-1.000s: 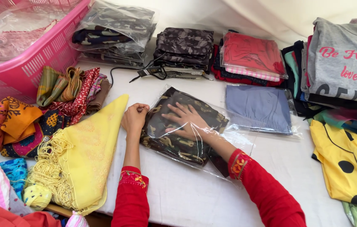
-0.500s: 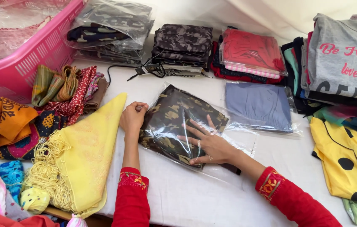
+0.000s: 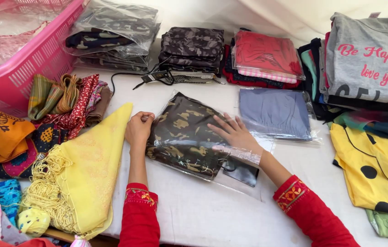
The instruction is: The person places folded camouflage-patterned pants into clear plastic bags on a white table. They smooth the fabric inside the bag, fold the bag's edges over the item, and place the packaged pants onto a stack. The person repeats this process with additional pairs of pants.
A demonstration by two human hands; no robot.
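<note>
Fringe of a yellow scarf [image 3: 82,178] lies leftmost on the white table [image 3: 194,215]. Just right of it, the left hand [image 3: 138,129] is curled, pinching the near-left edge of the clear bag holding a folded camouflage garment [image 3: 182,137]. The bag's long axis slants from far-left to near-right. The right hand [image 3: 235,134] lies flat and open inside the bag's mouth, on the garment.

Clear bag, camouflage garment [image 3: 185,137]: centre counter. Clear bag, blue-grey garment [image 3: 275,113]: just right. Clear bag, red garment [image 3: 265,54]: behind. Clear bags, dark camouflage stack [image 3: 114,32]: back left.
</note>
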